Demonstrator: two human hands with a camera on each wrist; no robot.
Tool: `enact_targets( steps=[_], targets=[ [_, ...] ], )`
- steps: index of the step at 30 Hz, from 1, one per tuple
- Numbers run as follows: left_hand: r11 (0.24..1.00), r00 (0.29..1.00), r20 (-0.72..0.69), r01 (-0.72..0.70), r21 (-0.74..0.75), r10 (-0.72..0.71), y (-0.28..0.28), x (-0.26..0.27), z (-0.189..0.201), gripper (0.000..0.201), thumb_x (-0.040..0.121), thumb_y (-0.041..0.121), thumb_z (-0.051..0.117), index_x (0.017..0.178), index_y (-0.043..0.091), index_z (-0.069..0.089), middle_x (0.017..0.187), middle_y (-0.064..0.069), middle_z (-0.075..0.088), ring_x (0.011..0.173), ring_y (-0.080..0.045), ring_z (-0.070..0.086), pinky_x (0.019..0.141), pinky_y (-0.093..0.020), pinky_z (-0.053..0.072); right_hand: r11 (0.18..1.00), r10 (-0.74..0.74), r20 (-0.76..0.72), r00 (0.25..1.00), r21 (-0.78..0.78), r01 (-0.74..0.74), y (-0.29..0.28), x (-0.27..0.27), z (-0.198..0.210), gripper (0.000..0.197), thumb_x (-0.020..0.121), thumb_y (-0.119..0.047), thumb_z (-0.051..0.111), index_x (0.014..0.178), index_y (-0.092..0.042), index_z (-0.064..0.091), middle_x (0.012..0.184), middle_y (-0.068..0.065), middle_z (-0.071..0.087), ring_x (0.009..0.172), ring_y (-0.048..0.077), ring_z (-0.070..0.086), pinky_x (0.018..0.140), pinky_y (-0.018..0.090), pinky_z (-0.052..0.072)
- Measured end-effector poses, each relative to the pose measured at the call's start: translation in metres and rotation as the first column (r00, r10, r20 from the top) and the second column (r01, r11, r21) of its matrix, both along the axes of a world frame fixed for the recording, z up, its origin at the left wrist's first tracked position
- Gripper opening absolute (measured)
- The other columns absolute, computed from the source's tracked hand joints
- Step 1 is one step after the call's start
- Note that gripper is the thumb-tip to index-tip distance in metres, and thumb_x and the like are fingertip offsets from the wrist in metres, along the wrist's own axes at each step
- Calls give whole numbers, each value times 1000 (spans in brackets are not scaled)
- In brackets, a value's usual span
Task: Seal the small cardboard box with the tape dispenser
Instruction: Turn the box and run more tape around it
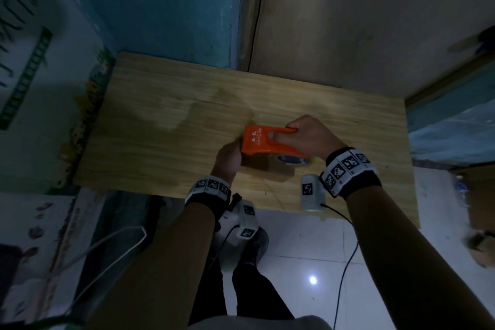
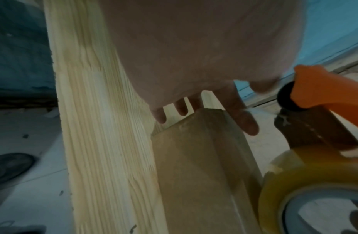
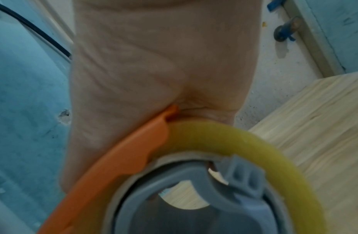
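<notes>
Cardboard box [image 1: 267, 173] top hidden beneath tape dispenser [image 1: 263, 142], left hand [image 1: 227, 159] fingertips hidden behind box, right hand [image 1: 308, 136] fingers lost inside handle.

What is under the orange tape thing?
Under the orange tape dispenser sits the small cardboard box on the wooden table. The right hand grips the dispenser; the left hand steadies the box. The dispenser hides the box's top.
</notes>
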State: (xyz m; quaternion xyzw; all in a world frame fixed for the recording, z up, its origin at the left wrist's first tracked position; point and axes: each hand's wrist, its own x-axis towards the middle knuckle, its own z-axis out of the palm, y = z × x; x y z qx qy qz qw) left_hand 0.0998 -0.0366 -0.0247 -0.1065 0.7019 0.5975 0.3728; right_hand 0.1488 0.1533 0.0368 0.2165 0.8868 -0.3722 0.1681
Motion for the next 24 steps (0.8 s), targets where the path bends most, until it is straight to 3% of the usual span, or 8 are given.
enact_targets(
  steps=[2,5,7,10,13,16,20,24],
  targets=[
    [998,999,-41,-18,68,21,-1,3,-5,17,96,18,57,102,7,69,109,-8,66,86,-10,68,78,-29,49,1000,-6,11,1000,-13,6,1,0,1,62,81,-65,68,70,-4,68,64,13,67,55,18,62,58,29,45],
    [995,995,-85,-49,92,57,-3,5,-13,8,90,16,67,96,15,72,109,-6,68,95,-20,66,77,-28,52,1000,-10,32,999,-13,11,1,-1,1,56,78,-68,67,67,-13,67,63,6,66,56,16,62,58,29,46],
    [994,993,-98,-57,94,66,-4,3,-11,8,90,11,65,89,17,70,101,-7,68,92,-24,66,80,-33,55,1000,-7,40,999,2,7,-1,-3,1,59,76,-72,65,66,-14,66,66,9,68,60,18,66,60,30,47],
    [999,986,-165,-6,47,14,-6,-1,-8,12,93,10,61,91,15,71,97,-8,69,93,-28,66,87,-40,56,999,17,49,999,47,-19,-6,-8,1,62,77,-75,62,64,-14,63,69,14,70,60,21,66,58,29,44],
    [993,956,-272,93,-78,-111,-12,-4,-9,17,94,10,57,101,4,71,96,-9,70,90,-27,66,84,-39,56,994,37,62,997,101,-43,-15,-13,1,64,77,-75,61,60,-14,57,60,10,60,56,21,60,55,30,39],
    [967,919,-335,141,-214,-208,-17,-8,-17,16,91,4,54,94,4,69,96,-13,71,88,-28,65,80,-41,57,988,46,59,997,148,-54,-24,-18,2,65,78,-74,61,53,-15,51,53,4,53,51,20,55,52,30,37],
    [963,944,-262,138,-232,-199,-22,-12,-41,9,86,6,57,86,12,64,96,-14,70,89,-33,68,75,-50,59,974,47,54,997,219,-58,-30,-19,2,65,76,-77,59,51,-17,53,52,1,55,52,19,59,52,29,41],
    [976,955,-252,113,-184,-158,-22,-10,-41,11,91,11,59,81,15,61,99,-15,70,88,-32,70,73,-49,60,962,70,48,996,262,-81,-28,-15,2,66,75,-78,59,51,-18,53,51,1,56,52,19,60,51,27,42]
  ],
)
